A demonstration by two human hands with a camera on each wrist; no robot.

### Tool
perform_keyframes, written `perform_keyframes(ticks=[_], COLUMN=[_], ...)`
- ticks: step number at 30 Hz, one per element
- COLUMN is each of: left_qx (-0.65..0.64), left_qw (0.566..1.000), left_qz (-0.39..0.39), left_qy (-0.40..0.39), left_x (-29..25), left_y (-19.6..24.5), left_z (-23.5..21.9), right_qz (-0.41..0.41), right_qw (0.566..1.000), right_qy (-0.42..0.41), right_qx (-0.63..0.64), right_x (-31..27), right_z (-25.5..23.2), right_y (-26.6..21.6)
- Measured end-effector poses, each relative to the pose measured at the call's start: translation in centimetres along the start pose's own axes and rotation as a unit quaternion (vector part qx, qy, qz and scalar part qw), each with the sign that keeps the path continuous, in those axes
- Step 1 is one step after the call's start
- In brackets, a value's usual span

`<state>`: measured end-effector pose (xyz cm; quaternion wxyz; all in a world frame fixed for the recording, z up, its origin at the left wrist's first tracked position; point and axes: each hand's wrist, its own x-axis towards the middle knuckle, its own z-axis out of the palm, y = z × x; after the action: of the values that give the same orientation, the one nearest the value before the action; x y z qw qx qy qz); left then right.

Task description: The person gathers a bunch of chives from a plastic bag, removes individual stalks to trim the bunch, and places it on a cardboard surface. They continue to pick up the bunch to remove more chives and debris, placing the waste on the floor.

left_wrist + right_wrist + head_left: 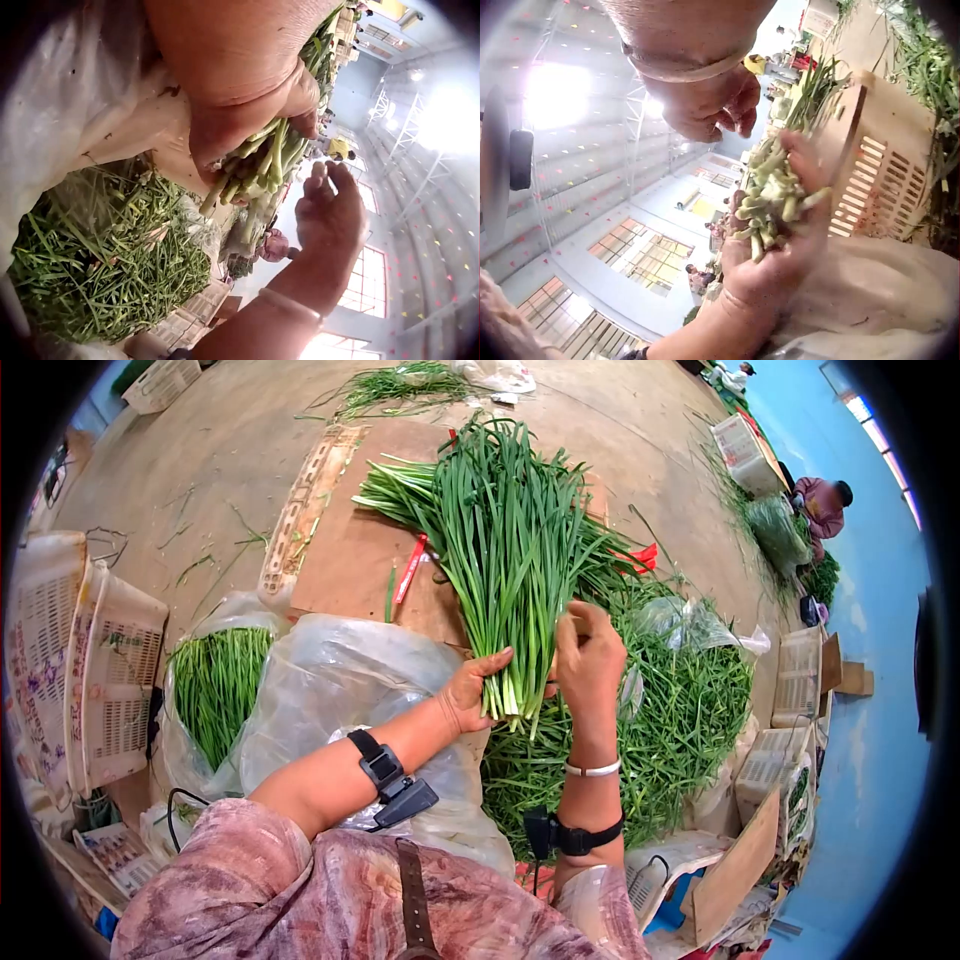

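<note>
Greens (510, 575): base gripped in left hand (472, 690), leaves ahead of it.
Right hand (593, 658) just right of them, fingers bent; cannot tell if pinching. Step: probably tidying; next likely needs steady left grip.

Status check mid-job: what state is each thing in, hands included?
Left hand: gripping the bundle's pale ends
Right hand: raised beside the bundle, fingers bent, nothing visibly held
Green bundle: held, leaves spread
Cardboard: flat, partly covered
Red strip: lying on the cardboard
Loose leaf pile: heaped, tangled
Plastic sheet: crumpled
Bagged greens: bag open
</note>
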<state>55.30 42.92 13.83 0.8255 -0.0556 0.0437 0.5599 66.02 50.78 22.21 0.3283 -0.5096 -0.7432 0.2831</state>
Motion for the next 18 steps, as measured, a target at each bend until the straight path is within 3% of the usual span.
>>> perform_keyframes(ticks=[2, 5, 9, 14, 16, 18], left_qx=[0.019, 0.021, 0.021, 0.080, 0.109, 0.241], left_qw=[1.000, 1.000, 0.999, 0.995, 0.993, 0.958], left_qz=[0.006, 0.009, 0.013, 0.016, 0.023, 0.067], left_qy=[-0.007, 0.013, 0.027, 0.048, 0.049, 0.136], left_x=[0.2, 0.4, 1.1, 0.9, 0.5, -0.1], left_y=[0.0, -0.4, -0.4, -0.7, -0.9, -0.9], left_z=[-1.0, -1.6, -3.5, -3.8, -3.0, -1.6], right_qz=[-0.040, 0.003, -0.033, -0.041, -0.199, -0.208], right_qw=[0.999, 0.975, 0.987, 0.996, 0.976, 0.969], right_qy=[0.012, -0.118, -0.072, -0.022, -0.033, -0.074], right_qx=[-0.006, -0.188, -0.140, -0.072, -0.088, -0.109], right_x=[1.3, 3.3, 3.5, 1.3, 0.6, 0.3], right_z=[1.6, 3.2, 4.6, 5.1, 6.0, 6.3], right_y=[-0.7, -1.2, 0.0, -2.7, -3.8, -4.1])
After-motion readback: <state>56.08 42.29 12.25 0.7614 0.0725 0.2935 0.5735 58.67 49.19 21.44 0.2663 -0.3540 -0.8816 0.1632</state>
